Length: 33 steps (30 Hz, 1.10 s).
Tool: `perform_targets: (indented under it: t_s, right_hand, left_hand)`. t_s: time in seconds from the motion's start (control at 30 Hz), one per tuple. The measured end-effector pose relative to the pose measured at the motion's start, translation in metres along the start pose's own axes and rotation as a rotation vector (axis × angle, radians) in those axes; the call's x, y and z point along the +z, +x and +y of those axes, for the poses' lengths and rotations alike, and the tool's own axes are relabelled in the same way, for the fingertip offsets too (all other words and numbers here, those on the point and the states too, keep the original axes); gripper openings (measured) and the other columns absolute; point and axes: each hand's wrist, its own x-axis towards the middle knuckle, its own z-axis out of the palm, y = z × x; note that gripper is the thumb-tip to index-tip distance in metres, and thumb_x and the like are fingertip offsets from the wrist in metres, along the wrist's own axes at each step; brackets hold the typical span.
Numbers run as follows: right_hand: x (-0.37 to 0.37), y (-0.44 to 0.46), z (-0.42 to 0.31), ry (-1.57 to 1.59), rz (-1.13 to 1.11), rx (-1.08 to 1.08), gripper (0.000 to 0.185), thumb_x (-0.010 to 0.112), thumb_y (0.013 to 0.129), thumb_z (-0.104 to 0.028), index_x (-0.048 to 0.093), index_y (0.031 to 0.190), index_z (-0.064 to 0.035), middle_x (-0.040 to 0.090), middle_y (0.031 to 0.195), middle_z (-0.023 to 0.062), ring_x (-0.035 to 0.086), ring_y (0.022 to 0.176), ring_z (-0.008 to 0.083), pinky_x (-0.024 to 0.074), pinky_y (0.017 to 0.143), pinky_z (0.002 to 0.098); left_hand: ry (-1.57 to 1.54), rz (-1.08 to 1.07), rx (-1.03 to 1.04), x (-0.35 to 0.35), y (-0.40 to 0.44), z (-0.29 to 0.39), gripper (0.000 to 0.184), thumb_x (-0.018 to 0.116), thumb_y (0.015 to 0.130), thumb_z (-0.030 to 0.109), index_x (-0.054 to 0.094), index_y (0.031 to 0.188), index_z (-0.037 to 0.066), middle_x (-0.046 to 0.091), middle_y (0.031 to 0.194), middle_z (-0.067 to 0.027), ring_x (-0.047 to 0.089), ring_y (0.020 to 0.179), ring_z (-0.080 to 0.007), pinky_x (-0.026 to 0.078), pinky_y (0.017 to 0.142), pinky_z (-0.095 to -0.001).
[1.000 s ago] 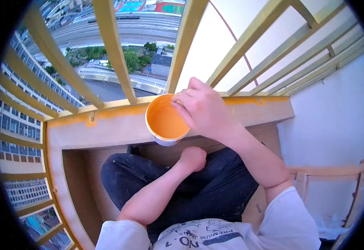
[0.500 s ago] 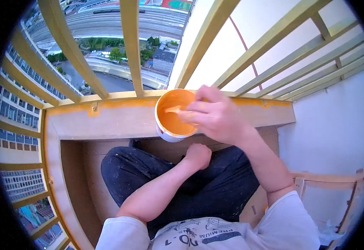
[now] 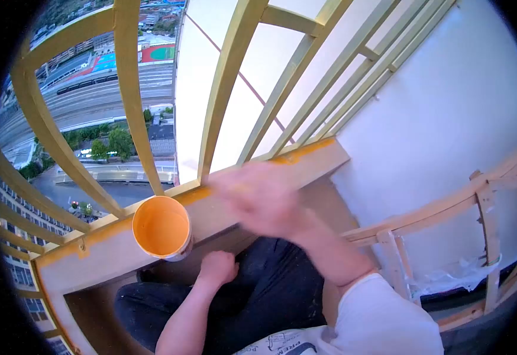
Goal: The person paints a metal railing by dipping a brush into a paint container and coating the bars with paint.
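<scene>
A white bucket of orange paint [image 3: 162, 228] stands on the ledge [image 3: 107, 251] against the foot of the railing. My left hand [image 3: 218, 268] rests in a closed fist by my lap, below and right of the bucket, with nothing showing in it. Smeared by motion, my right hand [image 3: 258, 198] is over the ledge to the right of the bucket, near the railing's base. Its fingers look closed around a small paint-coated brush, of which only a faint blur shows at the fingertips. Orange paint [image 3: 297, 155] runs along the ledge beside the bars.
Yellowish metal bars [image 3: 134, 100] rise in front, with tracks and buildings far below. A white wall [image 3: 436, 112] stands at the right. Wooden framing [image 3: 430, 216] with plastic sheeting [image 3: 456, 280] is at lower right. My crossed legs [image 3: 270, 287] sit beneath the ledge.
My right hand has come out of the bucket with the brush and moved over the ledge to its right. The view has turned rightward. The left fist stays in place.
</scene>
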Motion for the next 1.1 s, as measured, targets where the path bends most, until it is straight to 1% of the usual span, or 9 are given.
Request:
perform_targets:
  t_s: [0.2, 0.43, 0.5, 0.53, 0.7, 0.8, 0.87, 1.03, 1.1]
  right_hand:
    - [-0.075, 0.021, 0.071, -0.216, 0.146, 0.288, 0.012, 0.07, 0.083, -0.001, 0.069, 0.095, -0.0019, 0.072, 0.083, 0.0103, 0.067, 0.063, 0.0214, 0.0528, 0.058, 0.0282]
    - [-0.097, 0.072, 0.075, -0.497, 0.13, -0.086, 0.005, 0.067, 0.086, -0.007, 0.065, 0.088, -0.0032, 0.067, 0.072, 0.0107, 0.066, 0.064, 0.0245, 0.0536, 0.058, 0.0355]
    - [-0.075, 0.069, 0.072, -0.264, -0.192, -0.004, 0.004, 0.063, 0.088, -0.007, 0.065, 0.087, -0.0031, 0.066, 0.07, 0.0101, 0.066, 0.063, 0.0249, 0.0543, 0.059, 0.0351]
    - [-0.067, 0.068, 0.079, -0.524, -0.308, -0.067, 0.006, 0.061, 0.087, -0.007, 0.065, 0.086, -0.0029, 0.066, 0.071, 0.0095, 0.066, 0.066, 0.0244, 0.0543, 0.06, 0.0336]
    - [-0.081, 0.082, 0.061, -0.767, -0.116, -0.257, 0.009, 0.064, 0.078, -0.009, 0.065, 0.085, -0.0027, 0.063, 0.077, 0.0101, 0.064, 0.075, 0.023, 0.0536, 0.062, 0.0323]
    - [-0.053, 0.054, 0.05, -0.671, -0.455, -0.255, 0.01, 0.064, 0.077, -0.013, 0.064, 0.08, -0.003, 0.058, 0.076, 0.0085, 0.06, 0.076, 0.0223, 0.0511, 0.065, 0.0315]
    - [-0.036, 0.026, 0.057, -0.601, -0.88, -0.458, 0.018, 0.062, 0.074, -0.018, 0.063, 0.086, -0.0044, 0.054, 0.079, 0.0062, 0.056, 0.078, 0.0202, 0.0482, 0.067, 0.0314]
    - [-0.058, 0.064, 0.055, -0.77, -0.566, -0.366, 0.015, 0.062, 0.071, -0.017, 0.065, 0.078, -0.0044, 0.054, 0.078, 0.0053, 0.056, 0.079, 0.0192, 0.048, 0.068, 0.0301]
    - [-0.048, 0.049, 0.054, -0.785, -0.978, -0.589, 0.016, 0.062, 0.071, -0.017, 0.065, 0.08, -0.0041, 0.054, 0.078, 0.0052, 0.055, 0.08, 0.0185, 0.0479, 0.068, 0.0301]
  left_hand:
    - [0.039, 0.011, -0.005, 0.009, 0.008, 0.005, 0.039, 0.059, 0.089, 0.038, 0.073, 0.093, 0.002, 0.071, 0.096, -0.0197, 0.068, 0.094, -0.0358, 0.055, 0.084, -0.047]
    - [0.005, -0.002, -0.036, 0.006, 0.003, -0.001, 0.038, 0.058, 0.09, 0.037, 0.073, 0.092, 0.003, 0.071, 0.096, -0.0201, 0.069, 0.094, -0.036, 0.055, 0.083, -0.047]
    - [0.039, 0.028, -0.021, 0.009, 0.005, 0.0, 0.038, 0.058, 0.089, 0.037, 0.074, 0.09, 0.003, 0.071, 0.096, -0.0203, 0.068, 0.094, -0.0361, 0.055, 0.082, -0.0471]
    - [0.041, 0.028, -0.02, 0.011, 0.007, -0.001, 0.038, 0.058, 0.089, 0.037, 0.074, 0.09, 0.003, 0.071, 0.096, -0.0203, 0.068, 0.094, -0.0361, 0.055, 0.082, -0.0471]
    - [-0.008, 0.038, -0.026, 0.011, 0.003, -0.001, 0.036, 0.058, 0.089, 0.036, 0.074, 0.089, 0.003, 0.071, 0.095, -0.0192, 0.069, 0.094, -0.0357, 0.055, 0.082, -0.0469]
    - [0.01, 0.044, -0.011, 0.004, 0.005, 0.002, 0.036, 0.058, 0.089, 0.036, 0.073, 0.091, 0.003, 0.072, 0.096, -0.0188, 0.069, 0.094, -0.0355, 0.055, 0.083, -0.0468]
    - [0.014, 0.049, 0.0, 0.002, 0.002, 0.005, 0.036, 0.058, 0.09, 0.036, 0.073, 0.093, 0.003, 0.072, 0.096, -0.0187, 0.069, 0.094, -0.0352, 0.055, 0.083, -0.0468]
    - [0.013, 0.003, 0.011, 0.003, 0.002, 0.003, 0.037, 0.058, 0.09, 0.037, 0.073, 0.096, 0.004, 0.072, 0.097, -0.0183, 0.069, 0.095, -0.0344, 0.055, 0.084, -0.0467]
    - [0.027, 0.017, 0.005, 0.001, 0.002, 0.002, 0.037, 0.059, 0.089, 0.037, 0.073, 0.095, 0.004, 0.072, 0.097, -0.0185, 0.069, 0.095, -0.0343, 0.055, 0.084, -0.0465]
